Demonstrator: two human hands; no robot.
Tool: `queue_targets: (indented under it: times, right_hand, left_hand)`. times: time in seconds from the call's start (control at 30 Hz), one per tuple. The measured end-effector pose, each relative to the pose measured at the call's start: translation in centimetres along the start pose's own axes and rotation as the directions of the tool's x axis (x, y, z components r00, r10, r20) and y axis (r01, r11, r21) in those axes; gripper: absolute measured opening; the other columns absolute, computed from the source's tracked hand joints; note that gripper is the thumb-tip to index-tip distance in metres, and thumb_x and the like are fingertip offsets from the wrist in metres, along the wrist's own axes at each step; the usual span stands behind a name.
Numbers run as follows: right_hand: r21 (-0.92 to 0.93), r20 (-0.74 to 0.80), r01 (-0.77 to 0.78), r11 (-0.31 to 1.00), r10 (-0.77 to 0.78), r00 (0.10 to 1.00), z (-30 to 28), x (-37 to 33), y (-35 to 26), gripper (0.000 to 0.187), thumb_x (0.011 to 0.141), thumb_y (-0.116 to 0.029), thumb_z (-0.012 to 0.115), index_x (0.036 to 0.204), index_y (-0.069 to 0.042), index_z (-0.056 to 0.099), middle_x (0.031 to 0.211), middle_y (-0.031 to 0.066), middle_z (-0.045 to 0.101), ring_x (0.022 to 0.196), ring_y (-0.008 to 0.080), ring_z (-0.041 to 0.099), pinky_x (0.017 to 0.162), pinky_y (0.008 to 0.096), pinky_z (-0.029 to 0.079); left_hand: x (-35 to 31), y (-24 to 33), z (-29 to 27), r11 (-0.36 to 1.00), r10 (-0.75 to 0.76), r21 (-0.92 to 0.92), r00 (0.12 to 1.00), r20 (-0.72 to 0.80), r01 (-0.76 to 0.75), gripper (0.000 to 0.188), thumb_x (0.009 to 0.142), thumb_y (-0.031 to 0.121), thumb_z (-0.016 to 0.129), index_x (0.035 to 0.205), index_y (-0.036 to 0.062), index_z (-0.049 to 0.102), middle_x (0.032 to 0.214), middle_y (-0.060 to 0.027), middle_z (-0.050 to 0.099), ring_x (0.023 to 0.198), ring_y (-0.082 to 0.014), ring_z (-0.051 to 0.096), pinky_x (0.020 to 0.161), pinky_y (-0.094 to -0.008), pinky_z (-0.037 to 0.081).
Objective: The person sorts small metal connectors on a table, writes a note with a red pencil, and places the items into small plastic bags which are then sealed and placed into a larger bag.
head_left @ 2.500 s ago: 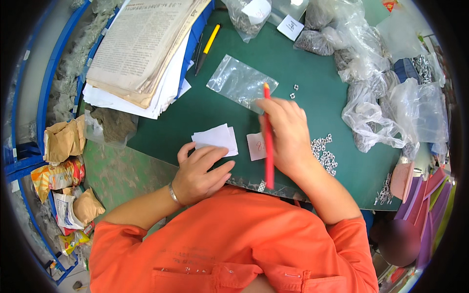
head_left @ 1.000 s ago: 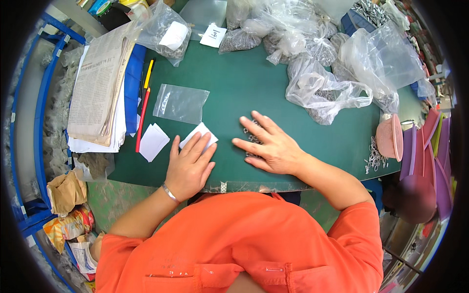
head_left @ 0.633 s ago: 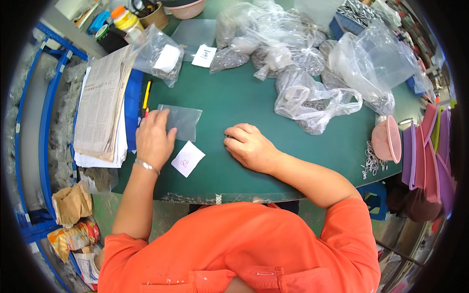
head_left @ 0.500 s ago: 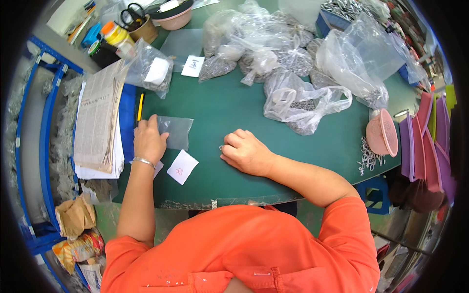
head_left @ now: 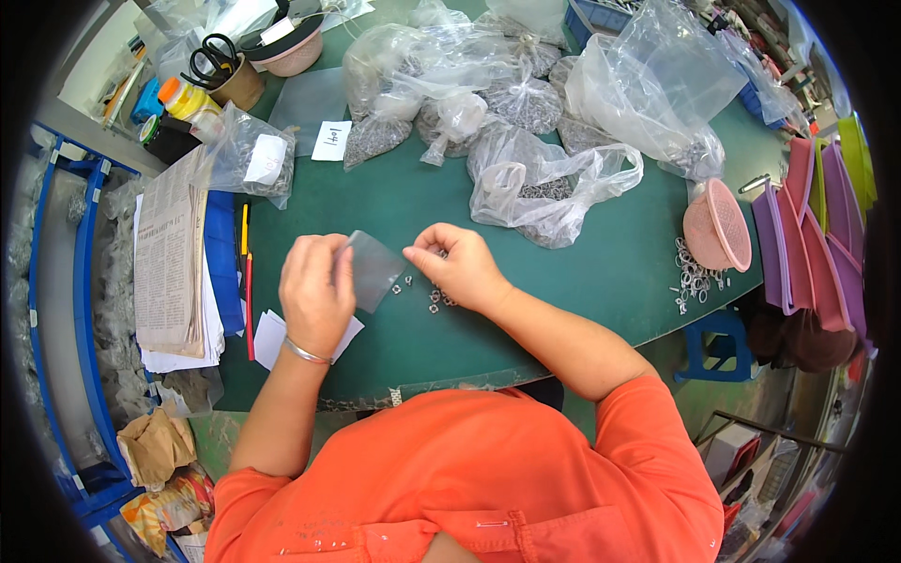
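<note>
Your left hand [head_left: 317, 289] pinches the clear bag [head_left: 375, 270]; metal pieces [head_left: 435, 296] lie rightward, by your curled right hand [head_left: 467, 270], its hold unclear

Silver pieces [head_left: 435, 296] set against a green tabletop [head_left: 582, 281]
The small bag [head_left: 375, 272] is seen clear; orange is shown by the shirt [head_left: 469, 450], pink by the basket [head_left: 704, 230], red by 1 pen [head_left: 250, 310].

Black digits on white card [head_left: 331, 141]; small print on newspaper stack [head_left: 169, 267].
</note>
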State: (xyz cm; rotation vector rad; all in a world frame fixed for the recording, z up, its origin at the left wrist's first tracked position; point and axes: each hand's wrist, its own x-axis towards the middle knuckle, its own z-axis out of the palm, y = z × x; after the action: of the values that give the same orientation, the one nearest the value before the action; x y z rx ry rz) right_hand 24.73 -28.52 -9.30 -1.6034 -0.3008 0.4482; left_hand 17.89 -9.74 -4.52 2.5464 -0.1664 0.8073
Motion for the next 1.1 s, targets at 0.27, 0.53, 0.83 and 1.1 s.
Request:
queue_targets:
  times: [0.27, 0.53, 0.83, 1.1]
  right_hand:
    - [0.820, 0.202, -0.421, 0.388, 0.493, 0.847, -1.1, 0.4, -0.4, 0.026, 0.096, -0.028, 0.061, 0.085, -0.006, 0.053, 0.071, 0.0014, 0.050, 0.052, 0.0088, 0.045, 0.041, 0.0214, 0.031]
    - [0.577, 0.168, -0.469, 0.668, 0.465, 0.869, -0.8, -1.0, -0.9, 0.023, 0.091, -0.023, 0.070, 0.086, -0.004, 0.056, 0.066, 0.0005, 0.052, 0.048, 0.0064, 0.045, 0.039, 0.0207, 0.030]
    - [0.264, 0.164, -0.396, 0.880, 0.363, 0.917, -0.4, -1.2, -2.1, 0.031, 0.075, -0.020, 0.085, 0.087, -0.003, 0.061, 0.068, 0.0036, 0.061, 0.052, 0.0064, 0.050, 0.042, 0.0224, 0.037]
    - [0.231, 0.197, -0.468, 0.853, 0.429, 0.881, -0.9, -0.9, -2.5, 0.030, 0.073, -0.019, 0.085, 0.084, -0.002, 0.062, 0.070, 0.0049, 0.062, 0.056, 0.0075, 0.053, 0.045, 0.0230, 0.039]
  left_hand:
    - [0.1, 3.5, 3.2, 0.984, 0.167, 0.046, 0.985, 0.053, -0.170, 0.025, 0.075, -0.004, 0.068, 0.098, 0.0049, 0.062, 0.085, -0.0106, 0.056, 0.071, -0.0289, 0.056, 0.064, -0.0399, 0.045]
    - [-2.6, 1.5, 5.9, 0.664, -0.468, -0.371, 0.748, 0.470, 0.649, 0.014, 0.094, 0.013, 0.061, 0.094, -0.0007, 0.061, 0.078, -0.0059, 0.066, 0.066, -0.0091, 0.062, 0.057, -0.0257, 0.050]
    - [-1.4, 2.0, 3.7, 0.307, -0.528, -0.538, 0.611, 0.591, 0.785, 0.031, 0.099, 0.025, 0.058, 0.088, -0.0023, 0.068, 0.077, -0.0043, 0.066, 0.062, -0.0092, 0.061, 0.059, -0.0229, 0.053]
    - [-0.6, 3.0, 2.8, 0.232, -0.476, -0.550, 0.587, 0.655, 0.802, 0.028, 0.099, 0.026, 0.057, 0.098, -0.0020, 0.062, 0.084, -0.0047, 0.065, 0.071, -0.0089, 0.062, 0.061, -0.0226, 0.054]
